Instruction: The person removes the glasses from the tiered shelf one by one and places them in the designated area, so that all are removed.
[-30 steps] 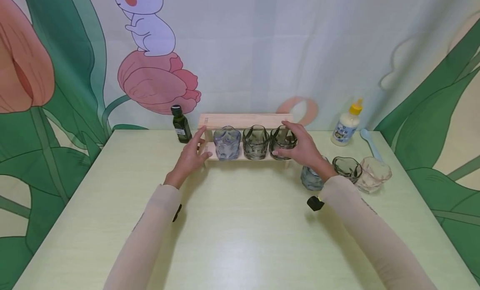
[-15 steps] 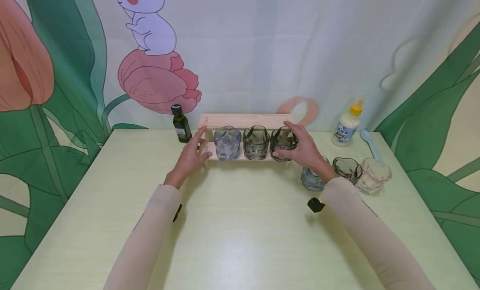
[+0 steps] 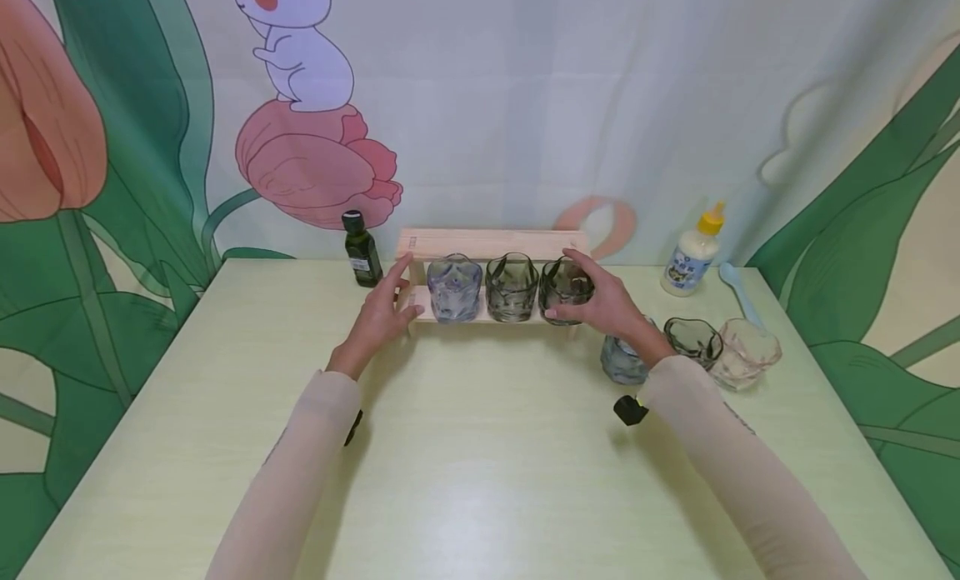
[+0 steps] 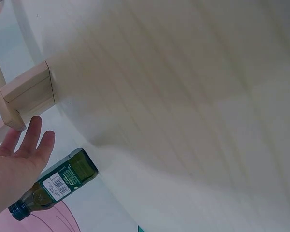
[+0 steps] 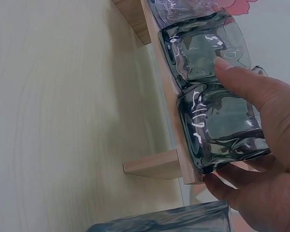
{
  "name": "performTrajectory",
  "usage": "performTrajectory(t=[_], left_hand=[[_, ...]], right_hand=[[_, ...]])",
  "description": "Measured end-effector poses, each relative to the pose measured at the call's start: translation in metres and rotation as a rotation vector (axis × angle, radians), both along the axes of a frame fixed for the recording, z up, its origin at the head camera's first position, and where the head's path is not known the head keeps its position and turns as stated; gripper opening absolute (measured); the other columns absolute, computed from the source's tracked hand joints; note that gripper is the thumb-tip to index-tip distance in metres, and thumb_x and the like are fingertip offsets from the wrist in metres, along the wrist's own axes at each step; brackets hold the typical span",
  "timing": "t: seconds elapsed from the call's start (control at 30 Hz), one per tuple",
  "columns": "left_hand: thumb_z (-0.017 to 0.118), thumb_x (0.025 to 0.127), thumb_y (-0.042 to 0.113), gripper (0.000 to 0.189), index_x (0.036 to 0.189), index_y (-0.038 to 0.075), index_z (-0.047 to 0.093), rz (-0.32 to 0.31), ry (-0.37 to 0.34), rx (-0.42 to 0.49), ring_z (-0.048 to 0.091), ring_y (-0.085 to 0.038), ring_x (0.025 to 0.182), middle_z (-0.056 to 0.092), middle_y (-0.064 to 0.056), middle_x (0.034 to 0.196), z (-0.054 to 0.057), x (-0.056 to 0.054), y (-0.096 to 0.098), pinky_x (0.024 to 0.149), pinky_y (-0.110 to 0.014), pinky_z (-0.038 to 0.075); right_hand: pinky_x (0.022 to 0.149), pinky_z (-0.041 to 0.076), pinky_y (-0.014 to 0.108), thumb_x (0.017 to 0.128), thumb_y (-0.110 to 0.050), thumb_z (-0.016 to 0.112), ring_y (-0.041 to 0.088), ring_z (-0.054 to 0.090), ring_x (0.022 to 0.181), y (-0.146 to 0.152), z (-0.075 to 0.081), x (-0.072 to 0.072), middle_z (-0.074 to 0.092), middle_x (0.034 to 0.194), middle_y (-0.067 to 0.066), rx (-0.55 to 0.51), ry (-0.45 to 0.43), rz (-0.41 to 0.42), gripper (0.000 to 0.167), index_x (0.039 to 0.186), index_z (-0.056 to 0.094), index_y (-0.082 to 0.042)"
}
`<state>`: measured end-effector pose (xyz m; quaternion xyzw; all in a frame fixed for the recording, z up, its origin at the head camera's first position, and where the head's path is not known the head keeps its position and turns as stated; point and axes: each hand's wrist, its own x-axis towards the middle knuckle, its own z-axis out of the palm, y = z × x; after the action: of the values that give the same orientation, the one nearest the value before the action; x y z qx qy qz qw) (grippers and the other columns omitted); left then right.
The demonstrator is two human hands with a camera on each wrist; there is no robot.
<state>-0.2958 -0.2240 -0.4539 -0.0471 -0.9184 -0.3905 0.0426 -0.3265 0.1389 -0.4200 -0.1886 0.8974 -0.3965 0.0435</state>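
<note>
A two-tier wooden rack (image 3: 487, 242) stands at the back of the table. On its lower board sit a pale bluish-violet glass (image 3: 454, 290), a smoky grey-green glass (image 3: 512, 290) and another smoky glass (image 3: 561, 297) at the right end. My left hand (image 3: 378, 315) holds the rack's left end; in the left wrist view, fingers (image 4: 33, 133) reach around the wooden end. The right-end glass is in my right hand (image 3: 609, 303), thumb across its front and fingers at its outer side. In the right wrist view, that glass (image 5: 227, 121) stands close against its neighbour.
Left of the rack stands a dark green bottle (image 3: 363, 253). To the right are a blue-grey glass (image 3: 621, 362), partly behind my wrist, a smoky glass (image 3: 692, 337) and a pinkish glass (image 3: 746, 355). Behind them are a yellow-capped bottle (image 3: 688, 265) and a light-blue spoon (image 3: 741, 292).
</note>
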Motion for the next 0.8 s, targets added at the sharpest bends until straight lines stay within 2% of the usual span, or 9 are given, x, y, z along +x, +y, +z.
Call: performTrajectory(t=[0.17, 0.63, 0.8], left_hand=[[0.069, 0.094, 0.009, 0.090, 0.161, 0.030, 0.014, 0.003, 0.004, 0.004, 0.051, -0.040, 0.130, 0.050, -0.022, 0.144, 0.0007, -0.0005, -0.0002, 0.110, -0.057, 0.041], [0.069, 0.094, 0.009, 0.088, 0.161, 0.027, 0.015, -0.003, 0.013, -0.007, 0.053, -0.041, 0.126, 0.052, -0.023, 0.141, -0.0034, -0.0002, 0.0002, 0.107, -0.057, 0.043], [0.069, 0.094, 0.009, 0.088, 0.161, 0.027, 0.016, 0.001, 0.015, -0.005, 0.054, -0.041, 0.125, 0.051, -0.023, 0.142, -0.0014, 0.0003, 0.0001, 0.107, -0.057, 0.043]], right_hand=[[0.110, 0.037, 0.063, 0.082, -0.033, 0.083, 0.041, 0.029, 0.148, -0.0007, 0.0013, -0.0010, 0.024, 0.165, 0.013, -0.003, -0.012, 0.004, 0.100, 0.160, 0.021, -0.027], [0.108, 0.039, 0.062, 0.081, -0.029, 0.084, 0.040, 0.039, 0.141, 0.0003, -0.0033, 0.0020, 0.044, 0.151, 0.017, -0.024, -0.001, -0.016, 0.097, 0.159, 0.026, -0.026], [0.109, 0.038, 0.062, 0.081, -0.029, 0.085, 0.041, 0.038, 0.142, 0.0003, -0.0022, 0.0002, 0.043, 0.153, 0.017, -0.022, 0.015, -0.010, 0.096, 0.158, 0.028, -0.025]])
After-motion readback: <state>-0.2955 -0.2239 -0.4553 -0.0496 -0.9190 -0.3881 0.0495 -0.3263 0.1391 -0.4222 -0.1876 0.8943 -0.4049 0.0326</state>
